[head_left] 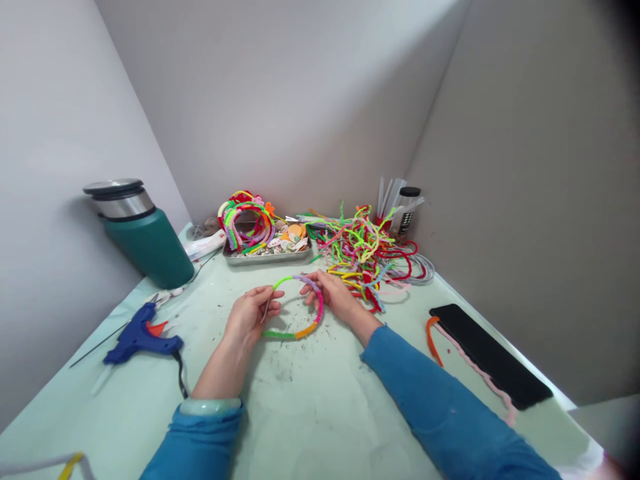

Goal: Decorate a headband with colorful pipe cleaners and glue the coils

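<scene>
Between my hands is a ring wrapped in fuzzy pipe cleaner, with green, orange, pink, purple and lime sections in turn. My left hand pinches its left side, where a bare grey stretch of the ring shows near the fingers. At the upper right of the ring, the fingers of my right hand are closed on the purple section. The ring is held a little above the pale green table cover. My right fingertips are partly hidden behind the ring.
A metal tray at the back holds finished-looking colourful rings and small pieces. Right of it lies a tangle of pipe cleaners. A blue glue gun and a green bottle stand left; a black strip lies right.
</scene>
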A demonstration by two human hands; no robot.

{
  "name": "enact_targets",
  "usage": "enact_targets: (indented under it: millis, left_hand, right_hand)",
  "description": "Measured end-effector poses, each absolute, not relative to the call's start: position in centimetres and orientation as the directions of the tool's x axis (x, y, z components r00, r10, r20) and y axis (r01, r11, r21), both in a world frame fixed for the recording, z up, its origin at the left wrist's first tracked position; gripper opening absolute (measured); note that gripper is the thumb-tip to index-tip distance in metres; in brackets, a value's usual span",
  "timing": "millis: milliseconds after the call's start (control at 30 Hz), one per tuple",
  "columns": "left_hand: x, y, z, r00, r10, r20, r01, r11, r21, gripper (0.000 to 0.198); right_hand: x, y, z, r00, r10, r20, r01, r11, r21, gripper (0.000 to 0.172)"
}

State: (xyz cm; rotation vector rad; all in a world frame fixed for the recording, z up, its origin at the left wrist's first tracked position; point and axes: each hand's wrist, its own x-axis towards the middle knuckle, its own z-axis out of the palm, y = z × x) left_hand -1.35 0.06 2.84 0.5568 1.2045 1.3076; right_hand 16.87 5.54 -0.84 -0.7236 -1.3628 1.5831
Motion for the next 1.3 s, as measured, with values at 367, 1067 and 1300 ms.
enact_targets:
  millis: [367,1067,1300]
  left_hand:
    - [-1.5,0.0,3.2,-0.176,0.906,-0.385,-0.551,0.233,0.801,0.009]
    - [-1.2,-0.1,2.5,-0.043,0.944,-0.328,-0.302,0.301,0.905,0.009]
    - [-1.0,-0.3,2.3,0.003,0.939,-0.344,-0.289,0.330,0.899,0.011]
  right_hand:
    - [16.7,5.1,-0.1,-0.418,0.904,0.090,-0.165,0.022,-0.986,0.019]
    - [18.5,3.4,4.0,-0.192,0.782,0.593,0.417,0.612,-0.672,0.022]
    - [28.0,2.9,5.0,0.133,0.760,0.636,0.618,0.438,-0.653,0.029]
